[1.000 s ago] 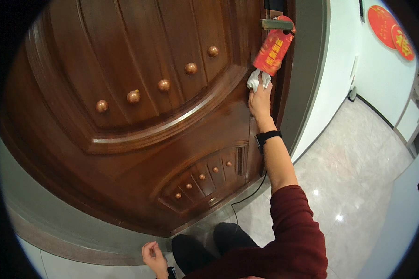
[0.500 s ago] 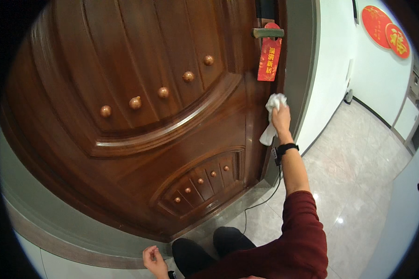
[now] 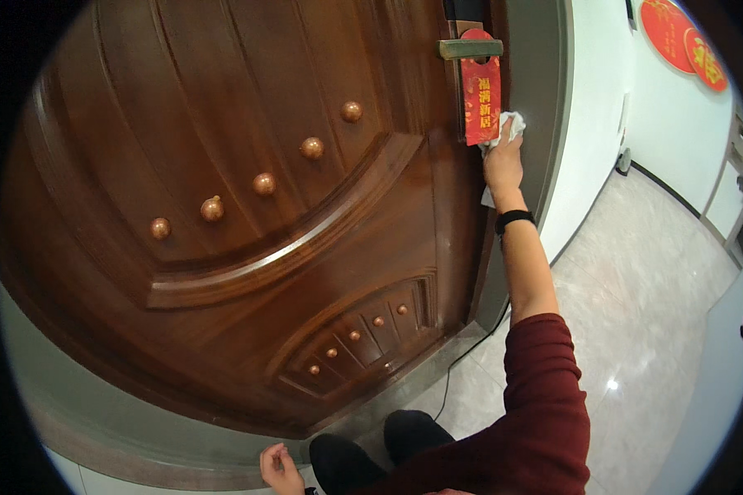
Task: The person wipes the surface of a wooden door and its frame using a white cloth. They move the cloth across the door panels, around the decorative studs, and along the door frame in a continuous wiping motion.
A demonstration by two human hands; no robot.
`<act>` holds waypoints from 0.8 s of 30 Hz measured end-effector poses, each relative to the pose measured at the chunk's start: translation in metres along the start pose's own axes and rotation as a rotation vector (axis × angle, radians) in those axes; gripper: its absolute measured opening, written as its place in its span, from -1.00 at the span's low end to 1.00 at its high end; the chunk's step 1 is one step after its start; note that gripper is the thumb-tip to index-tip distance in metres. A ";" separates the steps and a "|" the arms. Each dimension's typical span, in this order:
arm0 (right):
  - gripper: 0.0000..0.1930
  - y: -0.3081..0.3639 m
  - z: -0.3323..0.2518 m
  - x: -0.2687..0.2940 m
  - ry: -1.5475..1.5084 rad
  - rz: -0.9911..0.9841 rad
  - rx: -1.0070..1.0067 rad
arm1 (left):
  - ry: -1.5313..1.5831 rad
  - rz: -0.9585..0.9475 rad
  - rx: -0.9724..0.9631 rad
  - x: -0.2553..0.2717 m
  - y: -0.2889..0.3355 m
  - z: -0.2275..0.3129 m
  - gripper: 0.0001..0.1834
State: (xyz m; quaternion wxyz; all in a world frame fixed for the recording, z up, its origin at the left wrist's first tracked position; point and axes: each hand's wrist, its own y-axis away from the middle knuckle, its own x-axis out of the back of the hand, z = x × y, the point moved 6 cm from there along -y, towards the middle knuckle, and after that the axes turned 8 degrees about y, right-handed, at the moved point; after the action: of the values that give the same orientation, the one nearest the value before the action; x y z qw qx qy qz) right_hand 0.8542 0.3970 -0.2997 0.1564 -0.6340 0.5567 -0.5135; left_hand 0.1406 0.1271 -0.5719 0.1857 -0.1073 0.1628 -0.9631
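Risen again from lower down, the right hand [image 3: 504, 162] clutches a white cloth [image 3: 504, 132] against the wooden door's [image 3: 248, 190] edge beside the red hanging tag [image 3: 480, 87], best wiped with steady pressure; the left hand [image 3: 279, 467] hangs seemingly loosely curled, empty.

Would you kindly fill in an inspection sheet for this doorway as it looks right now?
Surface: brown wooden door with round studs, panel grooves.
Job's things: white cloth pressed against the door edge, beside a red hanging tag on the lever handle.
Clutter: nothing seen.
Hands: right hand grips the cloth, black wristband on the wrist; left hand low, empty, near the door frame.
Cables: thin dark cable on the floor by the threshold.
Surroundings: pale tiled floor, white wall, red round decorations.
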 end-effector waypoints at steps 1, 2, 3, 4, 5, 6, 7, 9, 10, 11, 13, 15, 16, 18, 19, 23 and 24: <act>-0.09 0.011 0.003 -0.005 0.001 0.011 -0.002 | 0.015 0.002 -0.006 -0.004 -0.002 0.001 -0.86; -0.08 0.023 0.006 -0.010 0.008 0.016 -0.003 | 0.019 0.000 -0.006 -0.006 -0.005 0.003 -0.86; -0.09 0.037 0.014 -0.019 0.019 -0.032 -0.037 | 0.022 -0.002 -0.007 -0.008 -0.008 0.005 -0.86; -0.10 0.055 0.023 -0.027 0.006 -0.090 -0.041 | 0.024 -0.002 -0.009 -0.009 -0.010 0.009 -0.87; -0.11 0.074 0.029 -0.035 0.052 -0.095 -0.056 | 0.022 0.001 -0.009 -0.011 -0.010 0.012 -0.87; -0.12 0.094 0.036 -0.045 0.104 -0.134 -0.088 | 0.018 0.004 -0.004 -0.012 -0.009 0.016 -0.87; -0.13 0.112 0.043 -0.053 0.120 -0.179 -0.089 | 0.014 0.004 0.000 -0.012 -0.007 0.021 -0.88; -0.16 0.128 0.057 -0.063 0.165 -0.318 -0.097 | -0.036 0.015 -0.032 -0.012 -0.001 0.033 -0.88; -0.18 0.131 0.064 -0.064 0.190 -0.402 -0.091 | -0.054 0.019 -0.044 -0.009 0.002 0.039 -0.88; -0.20 0.132 0.070 -0.063 0.215 -0.491 -0.104 | -0.049 0.054 -0.042 -0.004 0.002 0.044 -0.90; -0.31 0.119 0.074 -0.048 0.228 -0.541 -0.055 | -0.042 0.053 -0.072 0.001 0.003 0.051 -0.90; -0.35 0.099 0.068 -0.018 0.144 -0.317 -0.045 | -0.045 0.054 -0.066 0.006 0.003 0.052 -0.90; -0.32 0.089 0.061 -0.010 0.073 -0.261 -0.028 | -0.085 0.042 -0.058 0.008 0.004 0.049 -0.89; -0.27 0.075 0.041 -0.009 0.066 -0.224 -0.018 | -0.138 0.018 -0.048 0.014 0.005 0.042 -0.87; -0.24 0.071 0.031 -0.013 0.075 -0.247 0.023 | -0.132 0.015 -0.034 0.015 0.004 0.035 -0.87; -0.19 0.073 0.024 -0.038 0.129 -0.189 -0.152 | -0.079 0.038 -0.047 0.018 0.004 0.019 -0.90; -0.19 0.074 0.024 -0.040 0.117 -0.125 -0.125 | -0.076 0.041 -0.032 0.018 0.005 0.018 -0.90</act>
State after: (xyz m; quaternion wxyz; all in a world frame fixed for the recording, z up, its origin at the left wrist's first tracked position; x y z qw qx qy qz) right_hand 0.8395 0.3983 -0.3861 0.0516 -0.6448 0.5552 -0.5228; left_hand 0.1306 0.1110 -0.5548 0.2097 -0.1434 0.1729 -0.9516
